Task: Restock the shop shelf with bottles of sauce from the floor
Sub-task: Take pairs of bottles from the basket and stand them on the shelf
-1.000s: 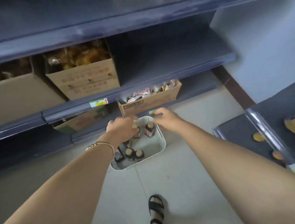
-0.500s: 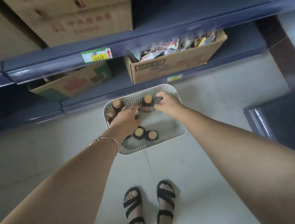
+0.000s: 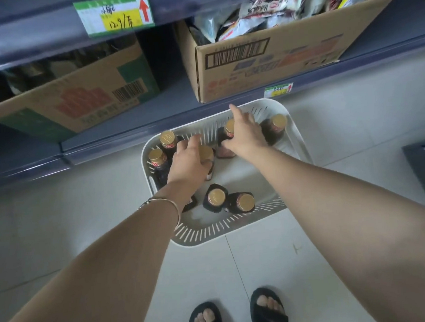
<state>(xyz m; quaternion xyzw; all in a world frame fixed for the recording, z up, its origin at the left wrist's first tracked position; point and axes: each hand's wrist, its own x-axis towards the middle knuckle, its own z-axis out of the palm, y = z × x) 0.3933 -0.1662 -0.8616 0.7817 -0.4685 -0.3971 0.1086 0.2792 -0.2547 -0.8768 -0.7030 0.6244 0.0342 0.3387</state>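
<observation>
Head view: restock barely begun, both hands down in the floor basket (image 3: 237,231)

Our left hand (image 3: 190,162) wraps a gold-capped bottle (image 3: 206,154); right hand (image 3: 246,135) grips another bottle (image 3: 226,140), index finger out; approx. five more btls stand in basket; none seen shelved yet.

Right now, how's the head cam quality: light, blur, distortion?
Head view: dim, flat light with no glare; the bottle caps in the basket stay readable. Wide-angle bend bows the shelf edge and stretches the forearms. Slight softness on the left hand and right hand.
</observation>
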